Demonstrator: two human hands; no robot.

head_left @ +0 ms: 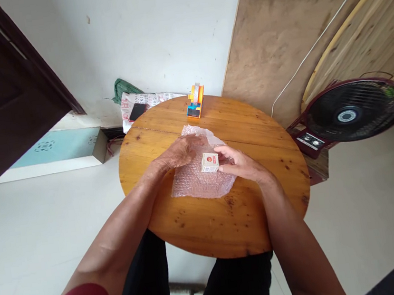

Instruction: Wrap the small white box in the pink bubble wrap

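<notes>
A small white cardboard box (209,162) with a red round mark sits over a sheet of clear bubble wrap (198,185) on the round wooden table. My right hand (240,162) has its thumb and fingertips at the box's right side, gripping it there. To the left of the box, my left hand (182,151) is over the bubble wrap, fingers stretched out and holding nothing. Whether the box's underside touches the wrap cannot be made out.
An orange and blue tape dispenser (196,101) stands at the far edge of the wooden table (207,232). A phone (138,111) lies on a printed white sack (125,103) behind left. A black fan (355,110) is at the right, a long pale-blue box (57,150) at the left.
</notes>
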